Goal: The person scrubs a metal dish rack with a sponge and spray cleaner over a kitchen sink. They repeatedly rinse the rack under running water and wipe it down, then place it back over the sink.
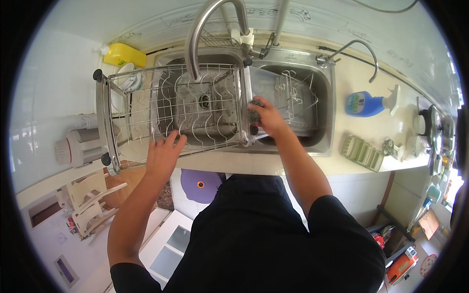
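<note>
A metal wire dish rack [199, 100] with black rubber feet lies across the left sink basin and the counter. My left hand [165, 148] has its fingers curled over the rack's near side wires; its thumb is partly hidden. In my right hand [269, 115] is a steel wool scourer [255, 111], set against the flat metal bar at the rack's right end. Through the wires the left basin [223, 106] and its drain show. The right basin [325, 124] holds a translucent tray [263, 80] and a smaller wire rack [293, 91].
A curved steel faucet [192, 40] arches over the dish rack. A thinner tap [366, 44] stands behind the right basin. Along the counter are a yellow detergent bottle [126, 55], stacked bowls [132, 78], a blue spray bottle [366, 104] and a green slotted holder [362, 152].
</note>
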`<state>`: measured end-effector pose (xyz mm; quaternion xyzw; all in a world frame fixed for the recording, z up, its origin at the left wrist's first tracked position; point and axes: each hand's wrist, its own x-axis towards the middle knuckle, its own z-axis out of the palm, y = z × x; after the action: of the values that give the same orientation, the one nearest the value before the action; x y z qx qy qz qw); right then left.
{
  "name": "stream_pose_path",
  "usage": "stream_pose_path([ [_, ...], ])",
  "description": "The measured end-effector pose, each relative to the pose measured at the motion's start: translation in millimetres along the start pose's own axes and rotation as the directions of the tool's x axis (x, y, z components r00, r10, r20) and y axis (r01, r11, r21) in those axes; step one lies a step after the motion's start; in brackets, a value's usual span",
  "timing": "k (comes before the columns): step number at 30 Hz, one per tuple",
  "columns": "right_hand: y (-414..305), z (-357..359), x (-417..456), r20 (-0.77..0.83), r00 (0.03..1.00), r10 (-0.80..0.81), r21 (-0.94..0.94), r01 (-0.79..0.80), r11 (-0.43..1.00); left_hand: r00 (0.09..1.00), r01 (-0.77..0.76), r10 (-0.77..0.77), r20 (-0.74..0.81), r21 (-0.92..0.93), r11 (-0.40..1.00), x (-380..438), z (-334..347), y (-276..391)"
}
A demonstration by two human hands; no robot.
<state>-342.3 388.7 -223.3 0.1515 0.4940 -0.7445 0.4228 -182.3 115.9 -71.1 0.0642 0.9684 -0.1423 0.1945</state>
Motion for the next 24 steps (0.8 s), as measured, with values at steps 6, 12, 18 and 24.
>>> stream_pose_path([
  [6, -13.6, 13.6, -12.6, 0.132, 0.991, 0.008, 0.057, -0.015, 0.998, 0.976, -0.018, 0.010, -0.220, -0.031, 0.999, -20.0, 2.1, -13.1],
  [12, -28.2, 28.0, -20.8, 0.323, 0.945, -0.058, 0.123, 0.019, 0.992, 0.972, 0.067, -0.079, -0.222, -0.059, 0.996, -31.2, -6.1, -17.2],
  [18, -42.4, 28.0, -16.7, 0.260, 0.949, -0.176, 0.140, 0.144, 0.980, 0.964, 0.127, -0.163, -0.209, -0.178, 0.976, -41.2, 2.1, -20.7],
  [24, -53.2, 44.9, 56.0, 0.016, 0.780, -0.626, -0.235, 0.612, 0.756, 0.963, 0.067, -0.112, -0.244, -0.186, 0.980, -40.7, 8.8, -30.3],
])
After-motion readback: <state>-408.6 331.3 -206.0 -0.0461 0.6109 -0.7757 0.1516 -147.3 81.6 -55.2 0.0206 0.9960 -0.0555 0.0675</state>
